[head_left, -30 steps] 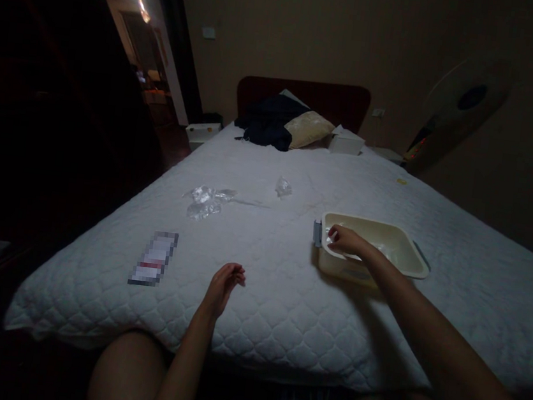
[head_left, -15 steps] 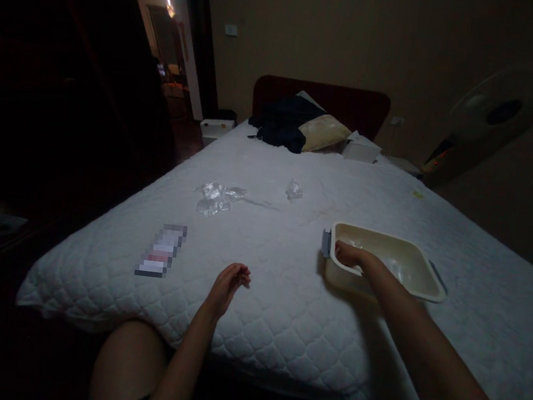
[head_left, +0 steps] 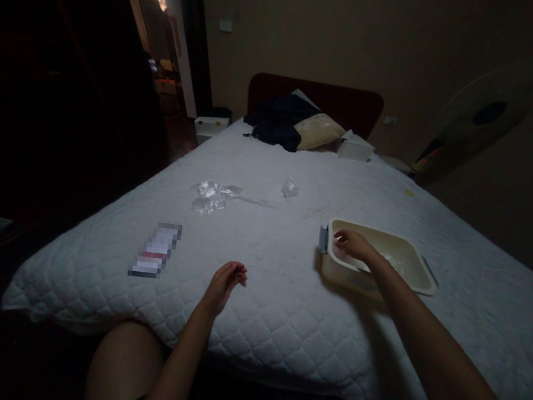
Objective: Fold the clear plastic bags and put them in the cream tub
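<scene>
My right hand (head_left: 354,244) is over the near left end of a cream plastic bin (head_left: 378,231), inside its rim. Its fingers are apart and point left, near the grey clip handle (head_left: 323,239); I see nothing held in them. Shiny clear plastic (head_left: 394,263) lies in the bin, partly hidden by my right forearm. My left hand (head_left: 227,280) hovers at the near middle of the bed, its fingers loosely curled with nothing visible in them. Left of it, a blurred-out flat phone-like object (head_left: 155,251) lies on the white quilted bed cover (head_left: 272,316).
Crumpled clear plastic (head_left: 211,197) and a smaller clear piece (head_left: 289,188) lie mid-bed. Dark cloth (head_left: 280,121), a tan pillow (head_left: 319,133) and a white box (head_left: 355,148) are near the headboard (head_left: 361,105). A fan (head_left: 490,113) stands at the right.
My right hand has risen slightly inside the bin, and its fingers show more clearly. My left hand keeps about the same place. The whole view has shifted a little.
</scene>
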`<state>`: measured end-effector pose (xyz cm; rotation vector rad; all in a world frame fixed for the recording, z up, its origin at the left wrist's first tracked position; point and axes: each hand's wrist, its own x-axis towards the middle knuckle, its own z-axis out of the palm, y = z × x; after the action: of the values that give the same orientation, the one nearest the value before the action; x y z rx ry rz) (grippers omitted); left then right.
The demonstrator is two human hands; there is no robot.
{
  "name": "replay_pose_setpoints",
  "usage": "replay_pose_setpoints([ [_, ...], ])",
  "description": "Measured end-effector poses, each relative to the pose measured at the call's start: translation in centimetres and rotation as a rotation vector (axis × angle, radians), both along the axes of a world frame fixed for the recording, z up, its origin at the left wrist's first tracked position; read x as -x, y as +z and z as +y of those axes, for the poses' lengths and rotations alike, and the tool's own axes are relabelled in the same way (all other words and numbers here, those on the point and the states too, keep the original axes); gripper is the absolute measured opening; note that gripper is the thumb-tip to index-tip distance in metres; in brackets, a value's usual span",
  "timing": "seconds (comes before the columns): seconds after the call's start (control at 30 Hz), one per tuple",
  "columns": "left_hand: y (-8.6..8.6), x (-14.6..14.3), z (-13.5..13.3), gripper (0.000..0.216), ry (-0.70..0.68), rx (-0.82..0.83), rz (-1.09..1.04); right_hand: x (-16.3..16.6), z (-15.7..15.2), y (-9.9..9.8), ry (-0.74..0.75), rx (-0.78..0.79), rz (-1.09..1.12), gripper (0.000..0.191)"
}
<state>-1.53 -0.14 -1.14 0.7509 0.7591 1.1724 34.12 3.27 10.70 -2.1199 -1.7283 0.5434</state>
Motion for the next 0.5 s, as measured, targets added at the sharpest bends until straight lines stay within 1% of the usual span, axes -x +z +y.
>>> replay_pose_setpoints([
  [0.07, 0.0, 0.0, 0.0, 0.022, -0.002, -0.003, -0.001, 1.2, -0.6, 1.1, 0.009, -0.154, -0.055, 0.021],
  [0.13, 0.0, 0.0, 0.0, 0.024, -0.003, -0.006, 0.001, 3.6, -1.2, 2.1, 0.080, -0.435, -0.146, 0.023],
  [0.17, 0.0, 0.0, 0.0, 0.024, -0.001, -0.007, 0.002, 5.1, -1.6, 2.3, 0.138, -0.535, -0.164, 0.023],
  [0.2, 0.0, 0.0, 0.0, 0.025, 0.003, -0.007, 0.005, 6.8, -1.9, 2.4, 0.203, -0.591, -0.163, 0.023],
  [0.27, 0.1, 0.0, -0.1, 0.026, 0.014, -0.005, 0.010, 10.3, -2.4, 1.6, 0.334, -0.599, -0.150, 0.025],
  [0.33, 0.1, 0.0, -0.1, 0.027, 0.020, -0.004, 0.019, 13.6, -2.6, -0.5, 0.412, -0.543, -0.179, 0.026],
  [0.4, 0.2, -0.1, -0.1, 0.026, 0.024, -0.003, 0.035, 16.2, -2.6, -3.5, 0.471, -0.478, -0.211, 0.028],
  [0.43, 0.2, -0.1, -0.1, 0.026, 0.026, -0.006, 0.042, 17.2, -2.6, -5.2, 0.459, -0.468, -0.221, 0.031],
  [0.5, 0.2, -0.3, 0.0, 0.026, 0.028, -0.016, 0.065, 18.4, -2.6, -8.4, 0.376, -0.469, -0.236, 0.034],
])
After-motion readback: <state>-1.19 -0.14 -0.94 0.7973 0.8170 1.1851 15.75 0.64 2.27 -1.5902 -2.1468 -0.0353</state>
